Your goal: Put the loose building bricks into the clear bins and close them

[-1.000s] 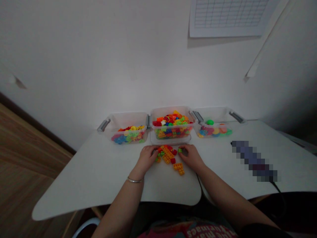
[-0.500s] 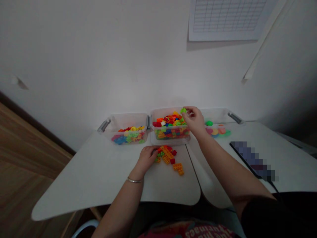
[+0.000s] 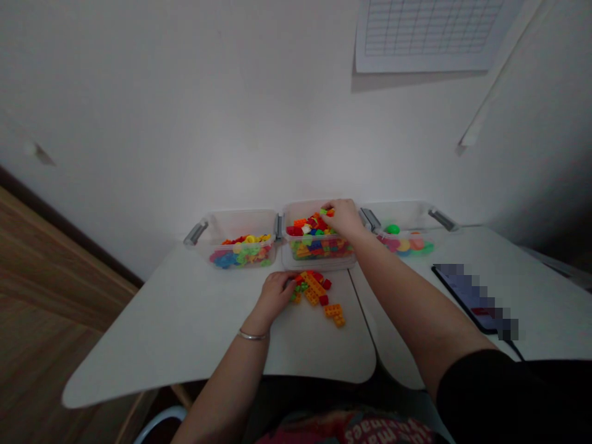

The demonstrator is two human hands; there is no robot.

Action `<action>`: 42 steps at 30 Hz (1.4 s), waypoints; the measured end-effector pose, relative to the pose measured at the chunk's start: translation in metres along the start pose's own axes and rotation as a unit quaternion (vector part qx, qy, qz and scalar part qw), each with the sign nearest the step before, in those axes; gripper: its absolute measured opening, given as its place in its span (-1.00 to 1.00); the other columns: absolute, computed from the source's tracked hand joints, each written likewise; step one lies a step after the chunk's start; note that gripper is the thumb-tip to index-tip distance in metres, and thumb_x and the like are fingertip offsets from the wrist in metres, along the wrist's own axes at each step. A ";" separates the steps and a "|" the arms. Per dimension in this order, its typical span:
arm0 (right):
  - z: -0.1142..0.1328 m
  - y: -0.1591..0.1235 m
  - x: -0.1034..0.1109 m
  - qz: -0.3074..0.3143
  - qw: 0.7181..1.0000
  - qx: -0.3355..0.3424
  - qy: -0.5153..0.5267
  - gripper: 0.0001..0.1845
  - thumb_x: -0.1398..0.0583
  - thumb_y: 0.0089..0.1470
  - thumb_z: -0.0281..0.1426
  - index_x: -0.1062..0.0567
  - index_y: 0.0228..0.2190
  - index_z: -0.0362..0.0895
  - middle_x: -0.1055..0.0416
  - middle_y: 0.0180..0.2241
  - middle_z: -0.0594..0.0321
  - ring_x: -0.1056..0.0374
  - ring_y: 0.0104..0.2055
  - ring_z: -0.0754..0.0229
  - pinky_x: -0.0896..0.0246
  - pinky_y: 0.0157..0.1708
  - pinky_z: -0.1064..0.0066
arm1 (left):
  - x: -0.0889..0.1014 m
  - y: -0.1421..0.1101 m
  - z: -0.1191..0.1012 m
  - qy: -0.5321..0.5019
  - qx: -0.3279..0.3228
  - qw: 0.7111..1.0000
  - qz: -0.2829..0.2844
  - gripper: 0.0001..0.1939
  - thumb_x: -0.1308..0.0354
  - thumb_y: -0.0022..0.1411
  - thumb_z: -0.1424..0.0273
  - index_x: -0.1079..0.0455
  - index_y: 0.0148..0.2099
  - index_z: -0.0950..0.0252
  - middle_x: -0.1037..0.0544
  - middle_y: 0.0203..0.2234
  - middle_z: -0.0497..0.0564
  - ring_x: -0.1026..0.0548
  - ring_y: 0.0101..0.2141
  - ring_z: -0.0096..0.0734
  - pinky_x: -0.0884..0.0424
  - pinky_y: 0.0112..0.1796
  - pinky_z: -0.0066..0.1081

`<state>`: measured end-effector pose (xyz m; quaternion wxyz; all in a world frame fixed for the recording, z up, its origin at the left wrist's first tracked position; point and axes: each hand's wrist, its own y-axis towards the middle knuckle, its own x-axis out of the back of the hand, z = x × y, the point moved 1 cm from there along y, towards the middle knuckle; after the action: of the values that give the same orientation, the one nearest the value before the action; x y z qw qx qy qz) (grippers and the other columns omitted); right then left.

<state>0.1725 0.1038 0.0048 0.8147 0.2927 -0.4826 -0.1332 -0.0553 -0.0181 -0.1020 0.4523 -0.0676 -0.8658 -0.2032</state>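
Observation:
My left hand rests on the table, its fingers curled around the left end of a joined orange, red and green brick assembly. A separate orange brick pair and a red brick lie close to it. My right hand reaches over the middle clear plastic bin, down at its heap of mixed toy bricks. A small green brick shows at its fingertips, and the fingers partly hide the heap.
Clear bins of small coloured pieces stand to the left and right of the middle one, against the wall. A dark tablet, partly pixelated, lies on the white table at the right. A paper chart hangs on the wall above.
My right hand has gone from the bricks on the table to above the middle bin, and has dropped lower and leftward over the heap. My left hand stays on the assembly.

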 end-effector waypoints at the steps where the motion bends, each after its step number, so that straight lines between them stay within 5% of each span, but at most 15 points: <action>1: 0.000 0.000 -0.001 0.003 1.000 0.000 -0.004 -0.83 -0.28 -0.05 -0.32 -0.60 -0.35 -0.08 -0.50 -0.35 0.09 -0.37 -0.17 0.01 -0.23 -0.03 0.12 | 0.000 0.000 0.000 -0.001 0.000 1.000 0.000 -0.70 -0.01 0.27 0.42 -0.50 -0.04 0.26 -0.60 -0.15 0.05 -0.50 -0.10 -0.21 -0.35 0.01 -0.21; 9: 0.002 -0.001 0.001 0.006 1.000 0.003 0.024 -0.82 -0.26 -0.02 -0.31 -0.60 -0.35 -0.11 -0.52 -0.31 0.07 -0.36 -0.12 -0.01 -0.19 0.01 0.09 | 0.000 0.001 0.000 -0.005 -0.003 1.000 -0.005 -0.70 -0.02 0.25 0.42 -0.51 -0.05 0.24 -0.61 -0.16 0.04 -0.51 -0.11 -0.24 -0.36 0.00 -0.22; 14: 0.014 -0.017 0.026 -0.121 0.984 0.049 0.122 -0.83 -0.17 0.06 -0.37 -0.54 -0.29 -0.09 -0.51 -0.23 0.13 -0.35 -0.11 0.05 -0.22 -0.02 0.15 | 0.000 0.001 0.000 0.004 0.001 1.000 -0.005 -0.71 -0.02 0.25 0.43 -0.51 -0.06 0.24 -0.61 -0.17 0.04 -0.51 -0.12 -0.22 -0.37 -0.01 -0.22; 17: 0.025 -0.047 0.039 -0.145 0.974 0.070 0.158 -0.86 -0.16 0.07 -0.36 -0.52 -0.33 -0.07 -0.50 -0.30 0.16 -0.36 -0.20 0.09 -0.26 -0.12 0.21 | -0.002 0.001 0.003 0.002 -0.002 1.000 -0.006 -0.71 -0.02 0.26 0.41 -0.51 -0.05 0.25 -0.60 -0.16 0.06 -0.50 -0.10 -0.23 -0.35 0.01 -0.21; 23: 0.026 -0.122 0.028 -0.008 0.974 0.054 0.218 -0.89 -0.18 0.06 -0.34 -0.52 -0.36 -0.06 -0.51 -0.36 0.22 -0.36 -0.35 0.14 -0.30 -0.29 0.26 | -0.004 0.000 0.006 -0.022 -0.013 1.000 -0.006 -0.70 0.00 0.29 0.40 -0.50 -0.02 0.25 -0.59 -0.13 0.07 -0.50 -0.09 -0.25 -0.33 0.03 -0.22; 28: 0.009 -0.159 0.004 0.108 0.976 -0.013 0.189 -0.85 -0.27 -0.04 -0.34 -0.55 -0.34 -0.06 -0.53 -0.29 0.18 -0.40 -0.22 0.06 -0.33 -0.25 0.22 | -0.001 -0.001 0.002 -0.012 -0.013 1.000 -0.012 -0.70 -0.01 0.28 0.40 -0.50 -0.03 0.25 -0.60 -0.14 0.07 -0.50 -0.10 -0.23 -0.34 0.01 -0.20; 42: 0.002 -0.172 -0.013 0.184 0.964 -0.057 0.182 -0.76 -0.27 -0.07 -0.45 -0.57 -0.27 -0.15 -0.53 -0.22 0.13 -0.37 -0.12 0.03 -0.21 -0.03 0.16 | -0.005 0.000 0.008 -0.009 -0.013 1.000 -0.013 -0.71 -0.01 0.28 0.41 -0.49 -0.04 0.28 -0.60 -0.14 0.07 -0.50 -0.10 -0.21 -0.34 0.01 -0.19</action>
<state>0.1756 -0.0267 -0.1082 0.9147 0.1713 -0.3629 0.0469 -0.0583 -0.0143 -0.1101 0.4409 -0.0640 -0.8679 -0.2197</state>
